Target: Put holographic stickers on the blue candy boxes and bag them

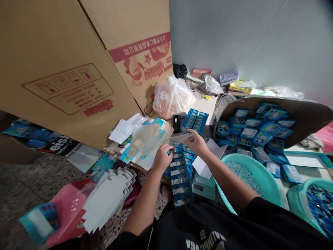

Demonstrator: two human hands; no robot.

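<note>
In front of my body, my left hand (163,157) is closed, fingertips bent over the far end of two long rows of blue printed packs (179,175). A small blue bit shows at its fingertips, though I cannot make out what it is. My right hand (197,142) pinches the right edge of a thin translucent sheet (177,139), which stretches left toward the other hand. Just beyond stand more blue packs (194,121) in two rows, beside a small black device (176,123). White folded card (205,166) lies under my right forearm.
Right of me are a turquoise basin (270,180) of pale pellets, another basin (301,198) of blue wrapped pieces, and a carton (221,104) of blue boxes. A scale (204,187) sits close in. Tall cardboard boxes (65,52) and stacked grey-white card (106,198) stand left.
</note>
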